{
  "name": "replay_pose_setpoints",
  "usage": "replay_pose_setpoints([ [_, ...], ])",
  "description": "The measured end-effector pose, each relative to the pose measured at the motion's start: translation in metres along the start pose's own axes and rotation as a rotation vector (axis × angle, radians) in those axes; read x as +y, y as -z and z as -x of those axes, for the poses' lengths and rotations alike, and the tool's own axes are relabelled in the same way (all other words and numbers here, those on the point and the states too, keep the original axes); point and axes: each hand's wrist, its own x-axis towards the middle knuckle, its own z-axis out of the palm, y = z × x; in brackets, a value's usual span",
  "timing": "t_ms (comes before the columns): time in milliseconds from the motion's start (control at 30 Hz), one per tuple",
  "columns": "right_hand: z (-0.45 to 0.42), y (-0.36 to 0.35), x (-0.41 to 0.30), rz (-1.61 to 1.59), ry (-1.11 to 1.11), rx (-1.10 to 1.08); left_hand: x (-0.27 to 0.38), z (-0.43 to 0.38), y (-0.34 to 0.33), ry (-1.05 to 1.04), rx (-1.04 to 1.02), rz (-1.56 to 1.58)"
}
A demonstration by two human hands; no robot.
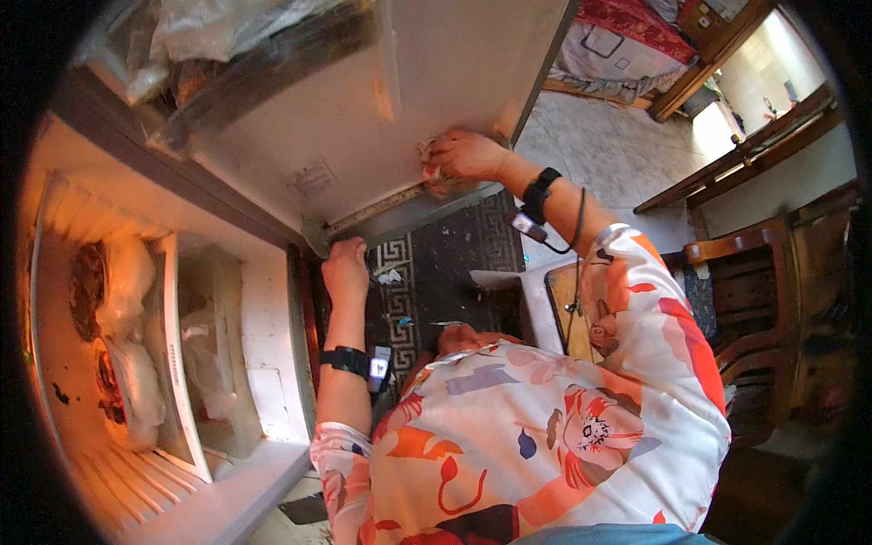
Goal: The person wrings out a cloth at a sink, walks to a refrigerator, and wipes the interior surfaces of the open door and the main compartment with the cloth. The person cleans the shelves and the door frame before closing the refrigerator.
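The inner face of an open refrigerator door (pixel 306 129) spans the upper middle. Against its lower part my right hand (pixel 466 160) presses a crumpled light cloth (pixel 436 167), mostly covered by the fingers. My left hand (pixel 346 262) is at the door's bottom corner near the hinge side, its fingers curled over the edge. A transparent door bin (pixel 272 68) with plastic bags (pixel 211 27) is fixed higher on the door. To the left, the lit fridge compartment (pixel 266 340) holds bagged food (pixel 133 388) on a shelf above a clear drawer (pixel 214 306).
A dark mat with a Greek-key border (pixel 449 272) lies on the floor below the door, with small scraps on it. A white-sided stool or box (pixel 538 293) stands close to my body. A wooden chair (pixel 749 272) is at the right, and a bed (pixel 613 54) at the upper right.
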Motion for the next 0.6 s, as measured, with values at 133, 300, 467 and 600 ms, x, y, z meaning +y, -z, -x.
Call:
replay_pose_setpoints([
  [133,0.014,0.077,0.027,0.262,-0.551,0.647,-0.002,-0.001,-0.006,0.009,0.014,-0.029],
  [300,-0.03,0.17,0.081,0.356,-1.039,1.239,0.003,-0.004,0.008,-0.102,0.084,0.053],
  [467,-0.105,0.173,0.068,0.054,-0.734,1.411,-0.001,0.0,0.016,-0.007,-0.001,0.008],
  [600,-0.071,0.095,0.039,0.03,-0.668,0.866,0.008,-0.013,0.0,0.009,-0.002,0.05],
])
